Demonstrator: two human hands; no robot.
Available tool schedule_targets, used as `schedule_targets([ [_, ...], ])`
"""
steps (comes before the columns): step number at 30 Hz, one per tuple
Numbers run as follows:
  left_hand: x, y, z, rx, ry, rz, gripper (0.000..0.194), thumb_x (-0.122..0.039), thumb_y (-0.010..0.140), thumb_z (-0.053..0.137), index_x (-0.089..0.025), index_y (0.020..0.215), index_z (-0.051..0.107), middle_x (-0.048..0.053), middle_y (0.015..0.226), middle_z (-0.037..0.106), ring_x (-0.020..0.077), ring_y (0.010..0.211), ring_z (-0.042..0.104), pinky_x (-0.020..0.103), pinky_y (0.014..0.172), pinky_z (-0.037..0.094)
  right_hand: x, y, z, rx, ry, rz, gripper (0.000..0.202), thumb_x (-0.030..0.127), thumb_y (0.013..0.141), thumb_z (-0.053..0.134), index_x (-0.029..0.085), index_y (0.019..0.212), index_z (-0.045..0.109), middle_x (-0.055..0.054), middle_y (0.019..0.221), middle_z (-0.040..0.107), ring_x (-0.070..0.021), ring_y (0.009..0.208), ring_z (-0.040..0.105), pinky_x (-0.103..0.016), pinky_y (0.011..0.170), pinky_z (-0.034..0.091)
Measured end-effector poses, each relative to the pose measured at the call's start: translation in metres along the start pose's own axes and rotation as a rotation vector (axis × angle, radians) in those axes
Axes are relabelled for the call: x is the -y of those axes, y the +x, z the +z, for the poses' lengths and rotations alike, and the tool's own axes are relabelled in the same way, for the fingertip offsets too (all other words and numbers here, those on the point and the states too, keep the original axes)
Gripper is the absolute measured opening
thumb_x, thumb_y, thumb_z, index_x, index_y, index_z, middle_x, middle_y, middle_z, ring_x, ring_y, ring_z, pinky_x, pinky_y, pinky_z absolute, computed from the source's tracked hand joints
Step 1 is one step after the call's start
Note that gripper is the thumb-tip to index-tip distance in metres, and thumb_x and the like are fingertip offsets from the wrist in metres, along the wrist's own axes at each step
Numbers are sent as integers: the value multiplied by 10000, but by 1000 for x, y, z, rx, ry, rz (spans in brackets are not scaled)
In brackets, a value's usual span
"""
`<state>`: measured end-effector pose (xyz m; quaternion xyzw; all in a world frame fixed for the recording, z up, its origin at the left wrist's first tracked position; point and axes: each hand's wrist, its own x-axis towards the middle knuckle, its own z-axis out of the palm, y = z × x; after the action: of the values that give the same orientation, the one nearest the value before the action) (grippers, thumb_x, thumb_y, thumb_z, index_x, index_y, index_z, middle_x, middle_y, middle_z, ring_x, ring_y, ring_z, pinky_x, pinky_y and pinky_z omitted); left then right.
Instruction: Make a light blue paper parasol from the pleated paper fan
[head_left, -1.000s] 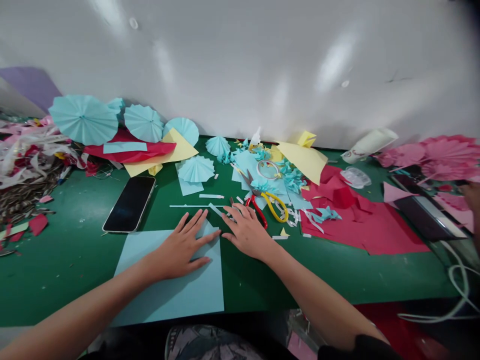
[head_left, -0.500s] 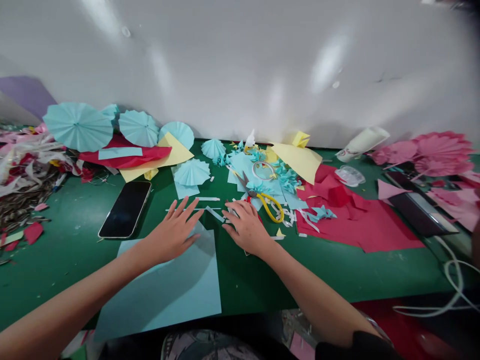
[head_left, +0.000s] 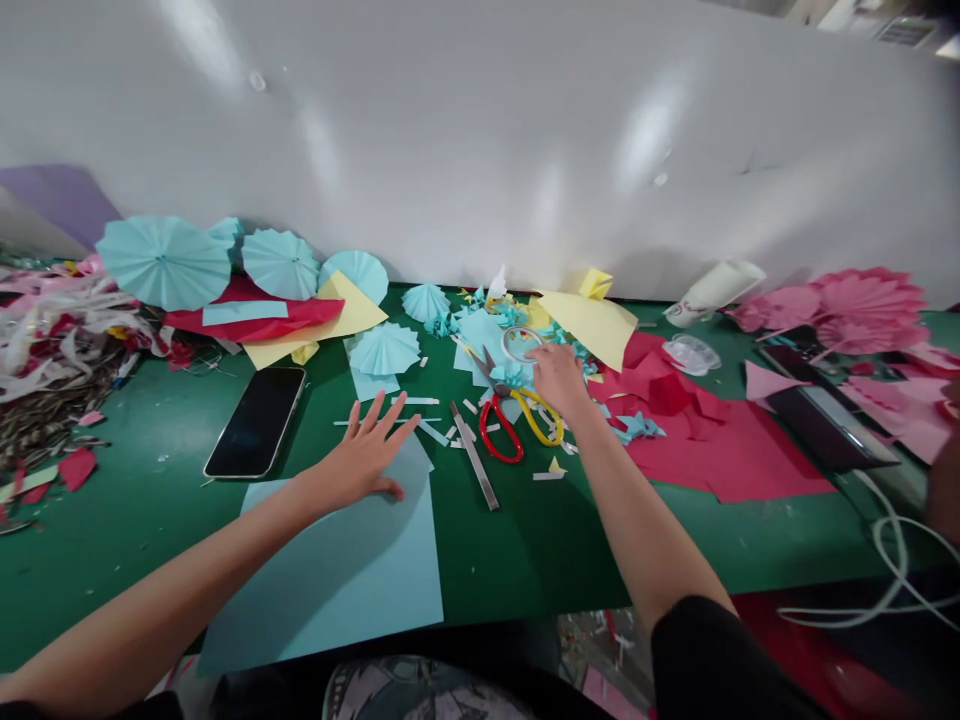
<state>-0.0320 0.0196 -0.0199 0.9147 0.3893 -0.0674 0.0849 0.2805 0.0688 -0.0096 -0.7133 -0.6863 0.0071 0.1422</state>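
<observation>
My left hand (head_left: 358, 458) is spread flat over the far edge of a light blue paper sheet (head_left: 352, 570), fingers apart, holding nothing. My right hand (head_left: 561, 380) reaches farther back, its fingers curled at the right rim of a roll of tape (head_left: 520, 344). The roll lies among blue paper scraps. Just left of that hand are scissors with a yellow handle (head_left: 541, 420) and scissors with a red handle (head_left: 501, 445). A narrow metal blade-like strip (head_left: 475, 458) lies between my hands, beside small paper slips (head_left: 459, 438).
A phone (head_left: 256, 422) lies left of the sheet. Pleated blue paper fans (head_left: 163, 262) stand along the wall. Red paper (head_left: 739, 455), a paper roll (head_left: 716, 292), pink fans (head_left: 870, 310) and a white cable (head_left: 896, 560) are on the right. Tangled scraps (head_left: 64, 330) fill the far left.
My right hand has moved forward and right to the roll of tape, uncovering the metal strip and red scissor handle. My left hand stays spread over the blue sheet.
</observation>
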Motion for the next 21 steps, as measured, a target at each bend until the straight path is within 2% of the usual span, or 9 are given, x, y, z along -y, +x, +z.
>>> schedule_targets([
  [4, -7, 10, -12, 31, -2, 32, 945, -417, 660, 703, -169, 1405, 178, 166, 1479, -16, 400, 1310, -117, 629, 1016, 66, -10, 21, 10, 60, -21, 15, 259, 128, 754, 471, 160, 936, 653, -148, 1123, 517, -339, 1099, 386, -463, 855, 345],
  [8, -10, 15, -33, -29, 0, 51, 892, -440, 698, 663, -160, 1401, 191, 183, 1478, 3, 396, 1315, -101, 620, 1024, 74, -10, 31, 5, 96, 31, -5, 152, 146, 742, 512, 169, 801, 651, -120, 1057, 546, -297, 1064, 424, -434, 863, 346],
  [12, -10, 18, -66, -152, 57, 48, 685, -417, 813, 537, -171, 1382, 248, 169, 1486, 40, 391, 1331, -34, 623, 1024, 94, -3, 35, -30, 86, 127, -50, 114, 153, 753, 517, 153, 818, 610, -99, 963, 604, -227, 960, 508, -378, 860, 367],
  [16, -18, 20, -99, -257, 48, 65, 546, -386, 890, 410, -168, 1369, 262, 138, 1480, 145, 334, 1351, 96, 604, 1037, 133, 21, 22, -75, 54, 254, -105, 92, 228, 805, 486, 193, 859, 552, -38, 896, 635, -165, 847, 563, -303, 752, 418],
  [19, -27, 18, -112, -390, -16, 90, 521, -375, 918, 336, -195, 1387, 195, 99, 1473, 196, 265, 1352, 162, 559, 1068, 120, 46, 3, -99, 113, 582, -272, 72, 250, 822, 479, 197, 837, 525, -17, 798, 629, -148, 787, 588, -288, 702, 430],
  [21, -31, 16, -115, -488, -73, 73, 480, -347, 924, 331, -185, 1366, 235, 98, 1458, 241, 228, 1335, 232, 530, 1076, 145, 60, -11, -109, 162, 676, -352, 79, 245, 836, 471, 194, 858, 527, -14, 786, 616, -138, 771, 590, -286, 702, 439],
])
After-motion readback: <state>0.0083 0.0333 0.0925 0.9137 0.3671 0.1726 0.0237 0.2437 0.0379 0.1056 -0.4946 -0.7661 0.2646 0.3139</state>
